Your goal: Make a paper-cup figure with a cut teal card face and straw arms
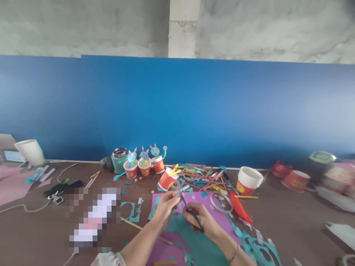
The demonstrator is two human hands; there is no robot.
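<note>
Scissors (pixel 190 211) are up over the teal paper (pixel 191 241), right hand's (pixel 205 221) fingers clamped round the dark handles; left hand (pixel 168 204) is right by the blades, can't tell if its fingers pinch anything; scissors are probably light, stiff, slick-bladed, so grab the handles; paper looks floppy, likely tears easy.

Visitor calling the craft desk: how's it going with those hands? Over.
Right hand: holding scissors. Left hand: by the blades, grip unclear. Purple sheet, teal sheet beneath. Tilted cup just beyond.
</note>
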